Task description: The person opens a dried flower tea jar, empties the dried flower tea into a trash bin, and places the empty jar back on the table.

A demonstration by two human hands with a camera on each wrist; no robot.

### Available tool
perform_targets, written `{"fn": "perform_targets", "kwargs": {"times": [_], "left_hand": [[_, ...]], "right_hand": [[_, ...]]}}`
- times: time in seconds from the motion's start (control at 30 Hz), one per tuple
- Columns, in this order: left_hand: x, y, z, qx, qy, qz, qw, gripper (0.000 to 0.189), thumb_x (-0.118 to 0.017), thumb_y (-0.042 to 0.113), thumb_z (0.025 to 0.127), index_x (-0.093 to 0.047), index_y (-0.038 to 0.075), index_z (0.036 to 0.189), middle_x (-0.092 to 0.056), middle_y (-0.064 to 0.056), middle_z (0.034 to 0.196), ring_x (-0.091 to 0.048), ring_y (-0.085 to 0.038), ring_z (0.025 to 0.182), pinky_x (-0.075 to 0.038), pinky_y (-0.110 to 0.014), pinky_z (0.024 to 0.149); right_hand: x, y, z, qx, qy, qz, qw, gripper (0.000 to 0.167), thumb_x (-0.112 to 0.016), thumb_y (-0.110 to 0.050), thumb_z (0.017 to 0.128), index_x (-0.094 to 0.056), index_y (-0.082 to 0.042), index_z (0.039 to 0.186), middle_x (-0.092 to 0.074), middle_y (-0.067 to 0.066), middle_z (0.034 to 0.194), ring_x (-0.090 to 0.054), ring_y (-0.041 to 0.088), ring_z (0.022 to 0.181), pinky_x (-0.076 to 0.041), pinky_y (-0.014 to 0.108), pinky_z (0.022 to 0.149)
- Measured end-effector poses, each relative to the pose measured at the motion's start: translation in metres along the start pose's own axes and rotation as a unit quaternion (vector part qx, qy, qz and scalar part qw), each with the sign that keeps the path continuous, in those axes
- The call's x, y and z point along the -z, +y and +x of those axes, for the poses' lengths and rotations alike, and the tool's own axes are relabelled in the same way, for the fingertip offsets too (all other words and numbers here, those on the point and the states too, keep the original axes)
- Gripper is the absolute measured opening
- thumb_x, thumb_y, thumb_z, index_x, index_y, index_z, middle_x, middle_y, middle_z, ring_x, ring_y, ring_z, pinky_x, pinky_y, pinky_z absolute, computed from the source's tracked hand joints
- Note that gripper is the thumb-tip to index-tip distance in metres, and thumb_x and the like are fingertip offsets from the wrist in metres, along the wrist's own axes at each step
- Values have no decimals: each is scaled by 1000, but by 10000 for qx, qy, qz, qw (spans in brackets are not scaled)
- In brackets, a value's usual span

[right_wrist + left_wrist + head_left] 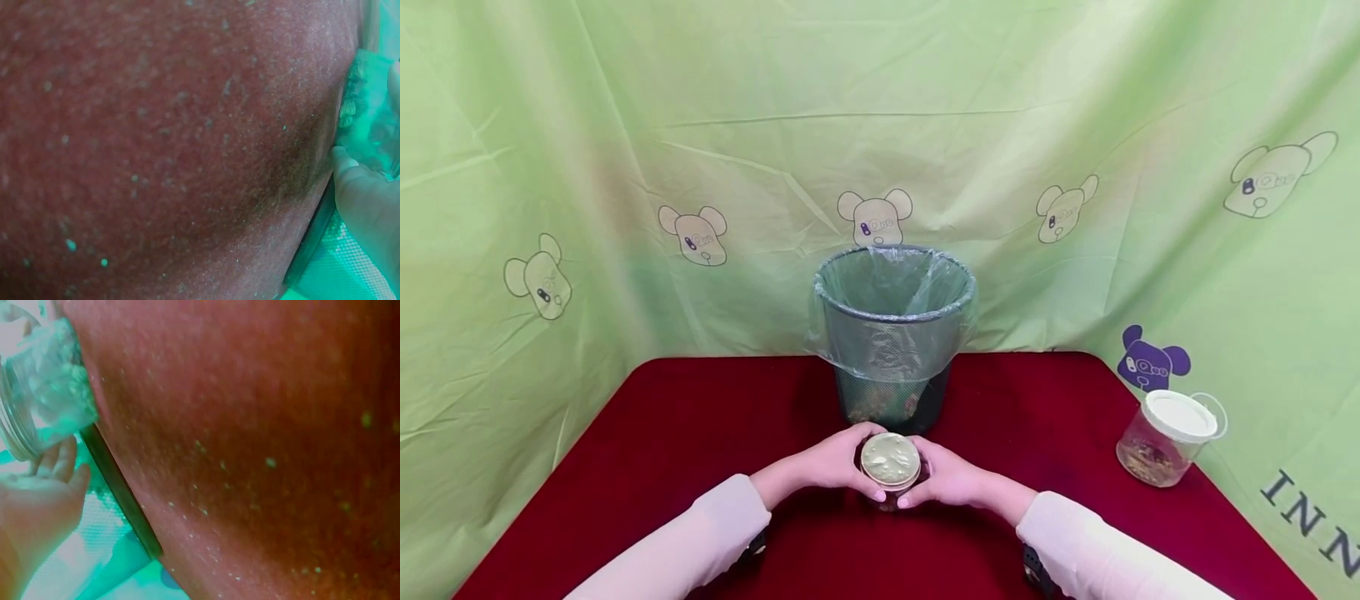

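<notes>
Near the middle of the table, a clear jar with a pale gold lid (pixel 891 459) stands upright between two hands. The left hand (pixel 838 461) grips its left side, thumb toward the front. From the other side the right hand (pixel 951 477) holds it, thumb also at the front. In the left wrist view, lumpy contents show through the jar wall (pixel 59 384), with the left hand (pixel 40 509) against it. Part of the jar (pixel 369 125) and the right hand (pixel 369 200) appear at the edge of the right wrist view; the exact contents cannot be told.
A mesh wastebasket (pixel 891 350) lined with a clear bag stands just behind the hands. At the right edge of the red-covered table (pixel 715 417) is a clear tub (pixel 1157 454) with a white lid and brownish contents. Green printed curtain (pixel 737 100) surrounds the table.
</notes>
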State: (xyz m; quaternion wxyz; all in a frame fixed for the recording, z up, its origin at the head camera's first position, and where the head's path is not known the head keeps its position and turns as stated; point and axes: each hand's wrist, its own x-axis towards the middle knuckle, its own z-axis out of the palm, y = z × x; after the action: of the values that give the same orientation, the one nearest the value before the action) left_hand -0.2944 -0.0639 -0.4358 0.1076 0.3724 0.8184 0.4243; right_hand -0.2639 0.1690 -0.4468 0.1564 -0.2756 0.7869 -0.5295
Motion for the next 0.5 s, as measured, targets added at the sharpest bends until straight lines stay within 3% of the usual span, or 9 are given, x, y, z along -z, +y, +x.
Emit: {"fn": "perform_targets", "kwargs": {"times": [0.27, 0.5], "left_hand": [[-9, 8, -4, 54, 699, 879, 9937, 76, -92, 40, 59, -55, 7, 116, -56, 4, 107, -54, -14, 100, -45, -30, 89], [-16, 15, -9, 267, 1031, 1210, 9869, 78, -90, 52, 58, -55, 8, 112, -54, 4, 102, -53, -13, 95, -46, -29, 84]], "right_hand": [[1, -1, 0, -22, -10, 59, 10000, 67, -82, 0, 72, -46, 2, 127, -61, 6, 117, -56, 16, 109, -43, 23, 92], [1, -2, -2, 89, -114, 204, 9997, 68, -82, 0, 73, -43, 5, 130, -60, 8, 118, -57, 15, 109, -44, 24, 92]]}}
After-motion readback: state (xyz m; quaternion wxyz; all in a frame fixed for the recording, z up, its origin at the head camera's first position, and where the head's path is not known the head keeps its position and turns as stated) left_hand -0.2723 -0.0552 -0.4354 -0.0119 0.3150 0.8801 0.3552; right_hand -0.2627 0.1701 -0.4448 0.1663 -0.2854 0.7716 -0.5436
